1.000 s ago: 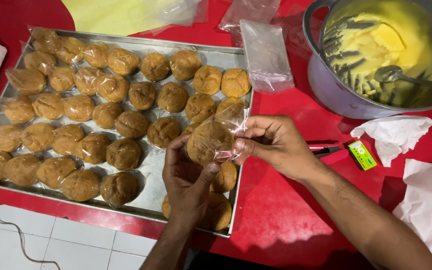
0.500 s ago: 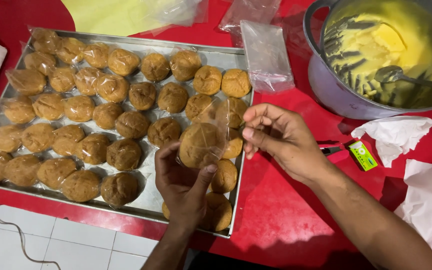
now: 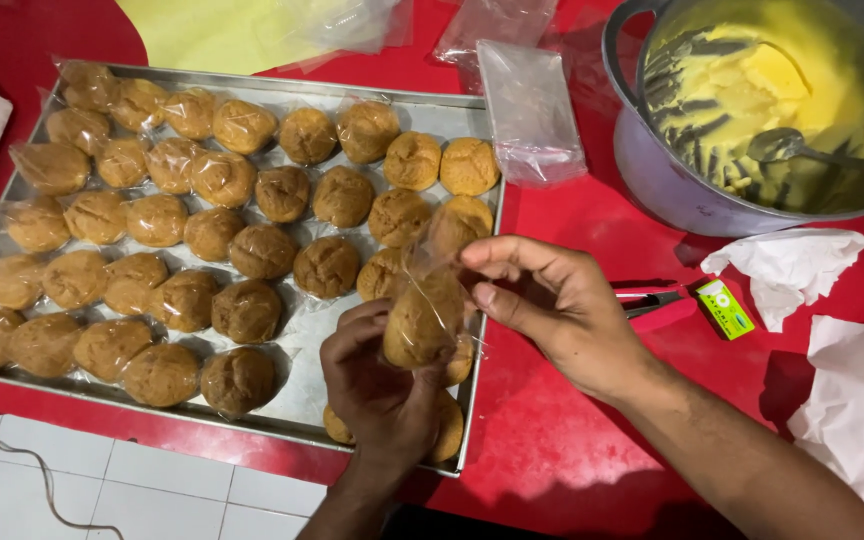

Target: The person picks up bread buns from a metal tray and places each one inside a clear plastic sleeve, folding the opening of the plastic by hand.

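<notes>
Pot (image 3: 652,170) cut off top-right; buns under left hand (image 3: 377,385) mostly hidden, perhaps two.

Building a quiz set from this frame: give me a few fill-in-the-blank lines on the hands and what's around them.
1. The left hand holds a brown bun inside a clear plastic ____.
2. The right hand pinches the wrapper's open ____ end, above the bun.
3. The other buns sit in rows on a metal ____.
4. The grey pot holds yellow cream and a metal ____.

Missing words: bag; top; tray; spoon
</notes>
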